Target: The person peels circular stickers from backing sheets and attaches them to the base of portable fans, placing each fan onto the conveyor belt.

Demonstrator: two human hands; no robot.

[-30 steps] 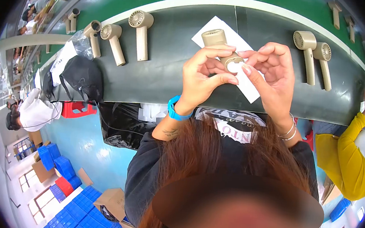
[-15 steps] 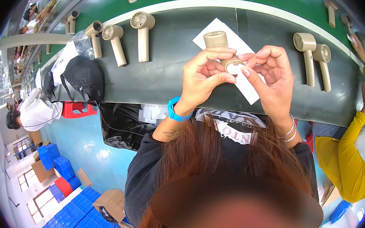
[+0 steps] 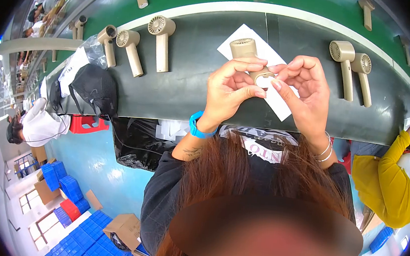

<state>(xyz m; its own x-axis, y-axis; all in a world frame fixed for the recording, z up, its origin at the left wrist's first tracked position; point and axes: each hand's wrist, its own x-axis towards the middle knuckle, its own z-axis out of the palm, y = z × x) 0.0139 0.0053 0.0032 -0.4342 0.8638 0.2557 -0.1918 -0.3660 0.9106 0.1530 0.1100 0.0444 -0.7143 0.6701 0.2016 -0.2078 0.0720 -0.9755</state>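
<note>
My left hand [image 3: 223,92], with a blue watch on the wrist, wraps its fingers around the handle of a beige handheld fan [image 3: 243,49]. The fan's round head points away from me, and its handle end faces me. At that end sits a small white piece [image 3: 263,81]. My right hand [image 3: 308,90] is closed beside it, thumb and fingertips pinched close to the handle end. What lies between those fingertips is hidden. Beneath the fan and both hands, a white sheet of paper [image 3: 280,106] lies slanted on the dark work surface [image 3: 188,98].
Several beige fans lie left, including one fan [image 3: 161,47]; two more, one a fan [image 3: 346,74], lie right. A green belt [image 3: 301,3] runs behind a white strip. A black bag [image 3: 94,90] rests at left. A co-worker in yellow sleeves [image 3: 394,176] is at right.
My hands keep nearly the same place, with the right thumb still at the fan's handle end. The co-worker's reaching arm at right has drawn back from the belt.
</note>
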